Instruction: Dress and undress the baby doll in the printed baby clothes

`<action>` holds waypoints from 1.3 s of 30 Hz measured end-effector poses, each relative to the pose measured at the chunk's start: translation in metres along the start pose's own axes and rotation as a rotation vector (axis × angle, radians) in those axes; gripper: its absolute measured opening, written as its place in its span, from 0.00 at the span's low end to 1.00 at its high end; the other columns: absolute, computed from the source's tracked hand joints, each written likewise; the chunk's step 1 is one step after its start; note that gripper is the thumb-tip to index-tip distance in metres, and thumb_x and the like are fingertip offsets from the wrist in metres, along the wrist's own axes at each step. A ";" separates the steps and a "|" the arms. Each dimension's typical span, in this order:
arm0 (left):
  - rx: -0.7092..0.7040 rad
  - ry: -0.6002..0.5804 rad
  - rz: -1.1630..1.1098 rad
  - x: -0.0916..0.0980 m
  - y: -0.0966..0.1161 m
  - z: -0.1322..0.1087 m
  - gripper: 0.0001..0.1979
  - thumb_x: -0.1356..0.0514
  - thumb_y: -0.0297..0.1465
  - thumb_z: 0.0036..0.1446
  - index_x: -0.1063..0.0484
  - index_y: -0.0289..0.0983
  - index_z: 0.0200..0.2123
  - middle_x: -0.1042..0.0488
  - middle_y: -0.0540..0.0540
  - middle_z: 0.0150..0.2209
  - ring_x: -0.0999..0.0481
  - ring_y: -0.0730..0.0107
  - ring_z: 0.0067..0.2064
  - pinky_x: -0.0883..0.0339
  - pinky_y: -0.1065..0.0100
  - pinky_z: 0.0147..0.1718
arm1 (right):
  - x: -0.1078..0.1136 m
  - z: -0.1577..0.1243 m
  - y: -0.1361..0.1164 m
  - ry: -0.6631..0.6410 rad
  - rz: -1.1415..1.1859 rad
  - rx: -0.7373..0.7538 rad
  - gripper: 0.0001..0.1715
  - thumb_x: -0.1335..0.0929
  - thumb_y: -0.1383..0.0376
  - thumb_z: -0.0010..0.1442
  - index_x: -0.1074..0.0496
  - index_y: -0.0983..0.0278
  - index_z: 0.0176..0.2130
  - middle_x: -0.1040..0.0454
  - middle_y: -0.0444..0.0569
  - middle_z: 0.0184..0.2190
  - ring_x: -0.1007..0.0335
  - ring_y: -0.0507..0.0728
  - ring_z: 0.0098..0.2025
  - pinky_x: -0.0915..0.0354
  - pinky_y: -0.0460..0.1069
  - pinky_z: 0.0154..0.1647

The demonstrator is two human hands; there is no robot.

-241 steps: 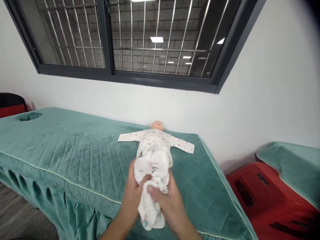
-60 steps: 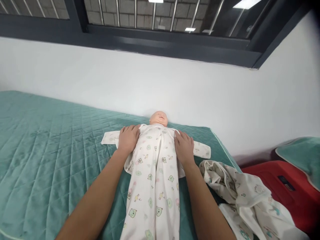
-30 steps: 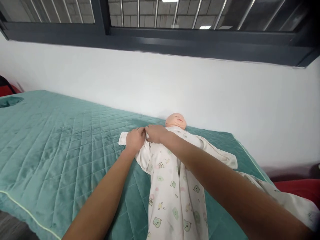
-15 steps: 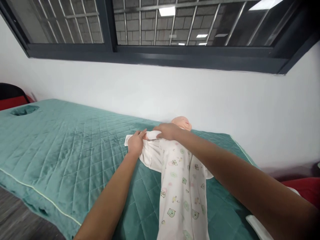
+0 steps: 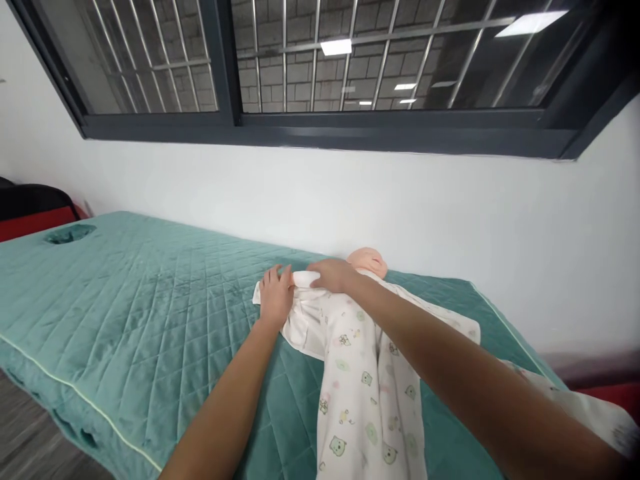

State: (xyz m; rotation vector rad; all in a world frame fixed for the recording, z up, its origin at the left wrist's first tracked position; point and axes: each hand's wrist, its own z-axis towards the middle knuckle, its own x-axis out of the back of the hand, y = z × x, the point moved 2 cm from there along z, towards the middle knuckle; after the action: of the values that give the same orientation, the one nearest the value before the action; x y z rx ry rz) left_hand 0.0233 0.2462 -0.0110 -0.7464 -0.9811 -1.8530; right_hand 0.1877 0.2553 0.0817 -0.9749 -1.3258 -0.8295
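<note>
A baby doll lies on the green quilted bed cover; its pinkish head (image 5: 367, 260) shows near the wall. White baby clothes (image 5: 370, 393) printed with small green animals lie over its body and stretch toward me. My left hand (image 5: 276, 297) is closed at the end of the doll's sleeve (image 5: 305, 279), where a little pink of the doll's arm shows. My right hand (image 5: 334, 275) grips the same white sleeve nearer the doll's shoulder, its fingertips partly hidden. Another white sleeve (image 5: 463, 325) spreads out to the right, beyond my right forearm.
The green quilted cover (image 5: 165, 320) runs along the white wall, with a round hole (image 5: 70, 233) at its far left. A dark window frame (image 5: 320, 130) is above. A red and black object (image 5: 35, 207) stands at the left. Printed white cloth (image 5: 590, 407) lies at the lower right.
The view has tilted up slightly, so everything sits lower. My left fingers have shifted at the sleeve end. More white cloth shows on the right, past my right forearm.
</note>
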 end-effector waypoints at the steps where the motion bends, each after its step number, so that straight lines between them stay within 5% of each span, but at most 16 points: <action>1: -0.041 0.005 0.026 -0.001 0.001 0.001 0.26 0.45 0.28 0.61 0.39 0.41 0.63 0.37 0.37 0.62 0.39 0.50 0.62 0.45 0.50 0.59 | -0.005 0.005 -0.003 0.001 -0.003 -0.002 0.16 0.30 0.60 0.56 0.24 0.53 0.46 0.21 0.46 0.43 0.25 0.61 0.43 0.35 0.51 0.38; 4: -0.165 -0.067 0.043 -0.006 0.003 0.003 0.25 0.45 0.29 0.62 0.38 0.44 0.62 0.33 0.40 0.60 0.37 0.53 0.61 0.53 0.48 0.63 | -0.012 0.012 -0.008 0.025 -0.003 0.005 0.19 0.29 0.60 0.55 0.24 0.55 0.48 0.23 0.50 0.47 0.27 0.63 0.48 0.36 0.51 0.41; 8: -0.155 -0.131 0.020 -0.009 0.001 0.003 0.24 0.45 0.31 0.62 0.38 0.44 0.62 0.29 0.42 0.57 0.33 0.55 0.58 0.49 0.52 0.61 | 0.008 -0.002 0.001 0.155 0.076 -0.002 0.19 0.35 0.57 0.63 0.27 0.57 0.52 0.27 0.51 0.54 0.30 0.60 0.52 0.37 0.50 0.45; 12: -0.113 -0.107 0.048 -0.006 0.000 0.001 0.22 0.45 0.31 0.63 0.35 0.44 0.60 0.28 0.42 0.56 0.32 0.55 0.57 0.45 0.54 0.58 | 0.027 -0.053 0.044 0.462 0.242 -0.165 0.16 0.39 0.59 0.65 0.25 0.60 0.39 0.22 0.48 0.42 0.29 0.56 0.42 0.38 0.50 0.43; 16: -0.080 -0.059 0.052 -0.002 -0.002 -0.001 0.21 0.46 0.31 0.64 0.34 0.45 0.59 0.28 0.43 0.56 0.31 0.56 0.56 0.45 0.54 0.57 | -0.004 -0.119 0.101 0.685 0.339 -0.448 0.17 0.38 0.57 0.62 0.25 0.63 0.40 0.22 0.51 0.41 0.28 0.59 0.43 0.36 0.53 0.46; 22: -0.050 -0.074 0.064 -0.004 -0.003 -0.002 0.21 0.47 0.30 0.63 0.34 0.44 0.58 0.28 0.43 0.57 0.31 0.55 0.57 0.43 0.53 0.57 | -0.068 -0.155 0.123 0.601 0.153 -0.490 0.24 0.40 0.60 0.64 0.31 0.65 0.56 0.27 0.55 0.55 0.35 0.65 0.58 0.46 0.61 0.61; 28: -0.058 -0.008 -0.066 0.006 0.005 -0.014 0.22 0.44 0.31 0.61 0.33 0.41 0.58 0.32 0.42 0.60 0.36 0.53 0.62 0.46 0.49 0.62 | -0.056 -0.168 0.135 0.583 0.145 -0.690 0.25 0.42 0.70 0.62 0.29 0.62 0.55 0.24 0.53 0.52 0.30 0.62 0.54 0.44 0.58 0.60; 32: -0.059 0.046 -0.401 0.032 0.057 -0.011 0.17 0.46 0.37 0.64 0.29 0.41 0.53 0.28 0.44 0.55 0.30 0.60 0.57 0.36 0.58 0.57 | -0.052 -0.173 0.141 0.575 0.192 -0.764 0.23 0.41 0.69 0.61 0.27 0.61 0.52 0.22 0.52 0.48 0.29 0.62 0.51 0.39 0.54 0.52; 36: -0.407 -0.280 -0.411 0.041 0.161 0.012 0.15 0.48 0.36 0.65 0.26 0.42 0.50 0.25 0.48 0.52 0.30 0.66 0.56 0.36 0.66 0.56 | -0.051 -0.174 0.136 0.556 0.193 -0.822 0.20 0.40 0.65 0.63 0.27 0.63 0.50 0.22 0.54 0.46 0.29 0.62 0.50 0.40 0.54 0.50; 39: -0.616 -0.619 0.041 0.023 0.228 0.023 0.16 0.48 0.37 0.65 0.25 0.38 0.48 0.26 0.43 0.52 0.28 0.60 0.53 0.32 0.62 0.50 | -0.050 -0.177 0.135 0.530 0.196 -0.856 0.18 0.39 0.62 0.64 0.26 0.62 0.48 0.22 0.54 0.44 0.29 0.63 0.50 0.41 0.55 0.51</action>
State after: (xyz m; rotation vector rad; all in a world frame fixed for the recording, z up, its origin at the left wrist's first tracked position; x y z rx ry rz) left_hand 0.2204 0.1892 0.0927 -1.7716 -0.7297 -1.9370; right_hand 0.3758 0.1423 0.0211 -1.3771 -0.3806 -1.4238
